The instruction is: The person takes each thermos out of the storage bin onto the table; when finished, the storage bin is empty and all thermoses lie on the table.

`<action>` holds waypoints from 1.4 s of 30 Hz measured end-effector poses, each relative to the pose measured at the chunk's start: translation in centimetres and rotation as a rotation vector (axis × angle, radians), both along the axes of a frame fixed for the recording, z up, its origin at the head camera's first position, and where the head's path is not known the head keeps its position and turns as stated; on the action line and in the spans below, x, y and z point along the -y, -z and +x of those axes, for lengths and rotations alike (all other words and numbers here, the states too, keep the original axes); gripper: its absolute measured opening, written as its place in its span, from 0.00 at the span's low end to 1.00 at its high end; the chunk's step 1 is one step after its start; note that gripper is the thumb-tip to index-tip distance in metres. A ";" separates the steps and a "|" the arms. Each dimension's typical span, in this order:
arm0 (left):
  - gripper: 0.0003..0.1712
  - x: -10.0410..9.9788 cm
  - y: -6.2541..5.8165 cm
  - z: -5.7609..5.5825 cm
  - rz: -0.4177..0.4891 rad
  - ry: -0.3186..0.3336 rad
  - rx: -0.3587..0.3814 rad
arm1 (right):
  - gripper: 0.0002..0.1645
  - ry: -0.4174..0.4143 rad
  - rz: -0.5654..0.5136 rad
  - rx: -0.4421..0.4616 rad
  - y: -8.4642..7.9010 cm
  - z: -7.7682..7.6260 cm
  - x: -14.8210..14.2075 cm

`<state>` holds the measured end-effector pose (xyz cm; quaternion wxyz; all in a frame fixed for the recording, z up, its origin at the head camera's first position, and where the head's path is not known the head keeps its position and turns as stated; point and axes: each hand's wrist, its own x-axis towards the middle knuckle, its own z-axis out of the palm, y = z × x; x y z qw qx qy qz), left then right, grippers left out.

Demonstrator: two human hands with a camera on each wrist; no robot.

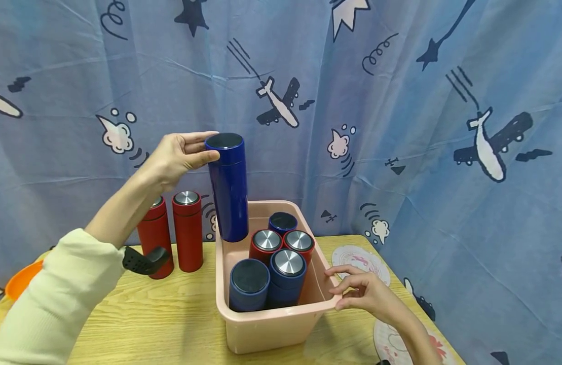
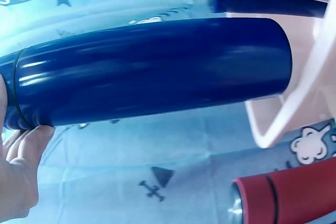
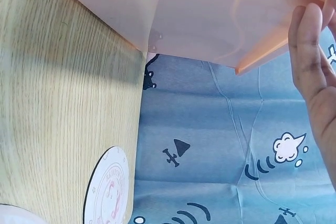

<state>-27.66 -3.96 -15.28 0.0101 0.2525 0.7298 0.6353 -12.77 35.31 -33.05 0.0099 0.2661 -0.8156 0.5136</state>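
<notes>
My left hand [image 1: 173, 154] grips a glossy blue thermos flask [image 1: 229, 192] near its dark lid, the flask nearly upright over the left side of a pink plastic bin [image 1: 267, 320]. In the left wrist view the blue flask [image 2: 157, 72] crosses the picture, its base near the bin's wall. On the bin's right front corner, my right hand [image 1: 365, 294] holds the rim between thumb and fingers. Inside the bin stand several flasks: two dark blue ones in front, a red flask [image 1: 266, 242] and another red one behind, and a blue flask [image 1: 283, 222] at the back.
Two red flasks [image 1: 188, 233] stand on the wooden table [image 1: 171, 314] left of the bin. Round printed coasters [image 1: 360, 261] lie along the right edge. An orange object [image 1: 23, 279] shows at far left behind the sleeve. A patterned blue curtain [image 1: 281, 50] hangs behind.
</notes>
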 end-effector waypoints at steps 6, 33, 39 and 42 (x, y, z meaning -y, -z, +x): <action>0.32 1.7 -1.1 0.7 0.018 -0.008 -0.021 | 0.12 -0.015 -0.008 0.001 0.0 -0.1 0.0; 0.35 8.6 3.8 0.5 -0.022 0.000 -0.006 | 0.12 -0.005 0.009 -0.020 0.0 -0.1 0.1; 0.37 9.3 5.3 0.9 -0.074 -0.025 0.018 | 0.11 -0.008 0.008 -0.015 -0.1 -0.2 0.1; 0.38 9.6 6.0 1.2 -0.144 -0.042 0.007 | 0.10 -0.007 0.007 -0.011 -0.1 -0.2 0.1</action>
